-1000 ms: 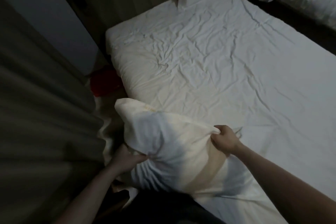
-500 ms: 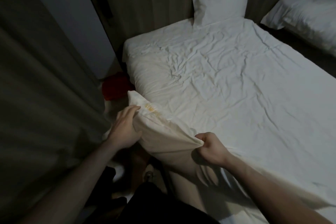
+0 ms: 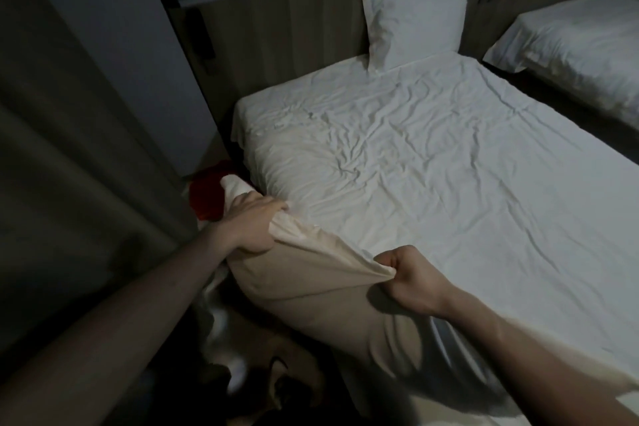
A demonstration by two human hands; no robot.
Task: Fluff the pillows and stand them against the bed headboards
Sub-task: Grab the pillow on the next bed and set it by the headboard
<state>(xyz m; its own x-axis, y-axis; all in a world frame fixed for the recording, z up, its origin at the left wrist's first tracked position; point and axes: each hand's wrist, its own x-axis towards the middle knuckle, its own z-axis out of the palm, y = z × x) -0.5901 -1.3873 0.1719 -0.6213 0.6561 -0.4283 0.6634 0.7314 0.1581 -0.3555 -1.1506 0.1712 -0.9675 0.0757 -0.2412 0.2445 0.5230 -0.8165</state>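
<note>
I hold a cream-white pillow [image 3: 311, 287] by its upper edge at the near left corner of the bed [image 3: 449, 183]. My left hand [image 3: 254, 223] grips the far end of that edge and my right hand [image 3: 408, 278] pinches the near end in a fist. The pillow hangs down beside the mattress. A second white pillow [image 3: 415, 19] stands upright against the wooden headboard [image 3: 294, 34] on the right side of the bed.
A grey curtain [image 3: 69, 166] hangs close on my left. Something red [image 3: 205, 195] lies on the floor between curtain and bed. A second bed with a pillow [image 3: 581, 45] is at the far right across a narrow gap.
The pillow has swung from lying broad on the bed corner to hanging by its top edge. Both hands have lifted it and shifted their grip, and my view has tilted up toward the headboard.
</note>
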